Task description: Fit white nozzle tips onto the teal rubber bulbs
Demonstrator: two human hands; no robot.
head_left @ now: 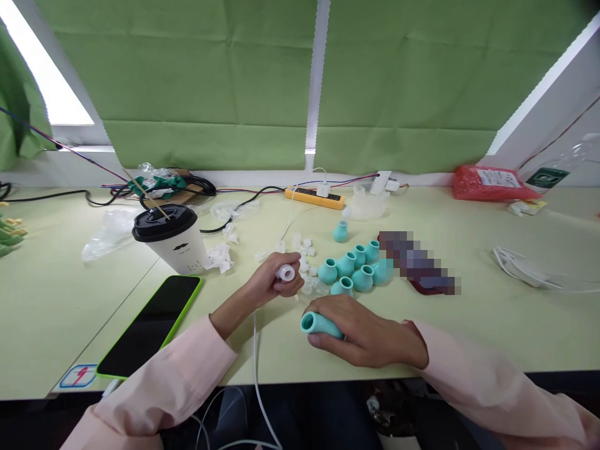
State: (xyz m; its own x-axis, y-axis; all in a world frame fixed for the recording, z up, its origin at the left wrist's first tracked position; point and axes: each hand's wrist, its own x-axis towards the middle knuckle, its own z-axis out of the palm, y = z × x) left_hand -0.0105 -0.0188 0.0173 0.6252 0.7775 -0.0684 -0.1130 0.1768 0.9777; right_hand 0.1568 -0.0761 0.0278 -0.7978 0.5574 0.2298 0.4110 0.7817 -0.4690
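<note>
My left hand (277, 278) is closed around a small translucent white plastic fitting (285, 272), its round open end facing me. Lower and to the right, my right hand (360, 329) grips a teal rubber bulb (315, 323) lying on its side, its open neck pointing left. The two pieces are apart. Several similar teal bulbs (347, 264) stand in a cluster, necks up, just beyond my right hand. One more bulb (340, 232) stands farther back. Small clear and white plastic parts (306, 275) lie loosely beside my left hand, some hidden behind it.
A green-edged phone (150, 325) and a lidded paper cup (174, 247) stand on the left of the table (469, 331). At the back are a yellow power strip (315, 198) and a red package (487, 183). A blurred-out object (417, 262) lies right; a white cable (257, 362) hangs over the front edge.
</note>
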